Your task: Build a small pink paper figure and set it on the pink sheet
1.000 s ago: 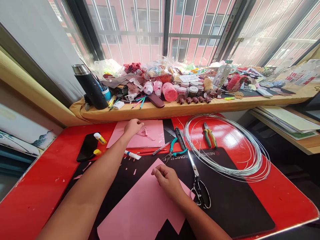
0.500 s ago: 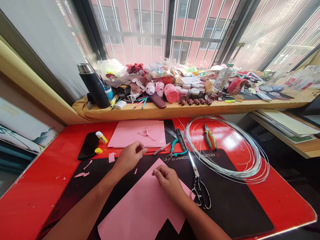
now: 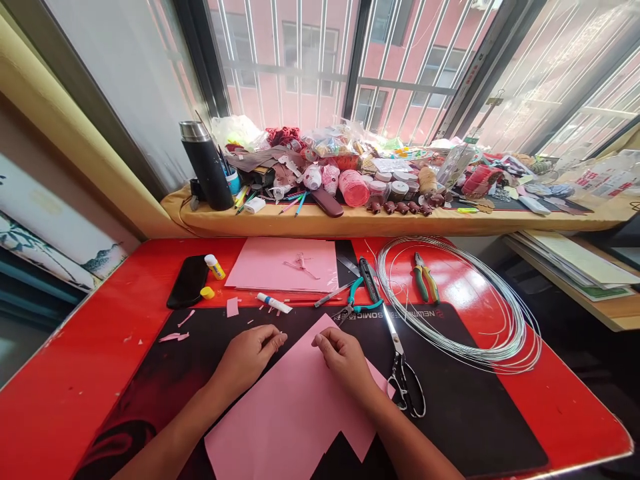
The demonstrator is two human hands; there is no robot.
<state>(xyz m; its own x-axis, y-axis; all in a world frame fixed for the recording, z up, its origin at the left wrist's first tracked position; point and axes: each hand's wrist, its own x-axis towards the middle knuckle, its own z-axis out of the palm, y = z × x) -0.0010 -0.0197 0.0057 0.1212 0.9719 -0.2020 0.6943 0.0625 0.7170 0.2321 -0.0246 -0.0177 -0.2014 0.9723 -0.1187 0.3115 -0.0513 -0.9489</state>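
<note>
My left hand (image 3: pixel 256 353) is closed in a pinch over the black desk mat (image 3: pixel 460 400), just left of the pink paper sheet (image 3: pixel 280 413). A pale speck shows at its fingertips, too small to name. Over the upper part of that sheet, my right hand (image 3: pixel 344 357) pinches thumb against forefinger; whatever is between them is hidden. A white tube with a blue band (image 3: pixel 274 303) lies beyond my left hand. Black-handled scissors (image 3: pixel 406 383) lie right of my right hand. A small pink figure (image 3: pixel 301 263) rests on the pink paper stack (image 3: pixel 260 257).
Teal-handled pliers (image 3: pixel 356 297) and a utility knife (image 3: pixel 369 280) lie past the sheet. Coiled wire (image 3: pixel 520 333) and green-yellow pliers (image 3: pixel 425 280) are at right. A phone (image 3: pixel 187 281), glue stick (image 3: pixel 215 267), its cap (image 3: pixel 207 292) and paper scraps (image 3: pixel 174 337) are at left.
My left hand has drawn back toward me, and the white tube behind it now shows. My right hand stays pinched over the sheet. The view has shifted slightly.
</note>
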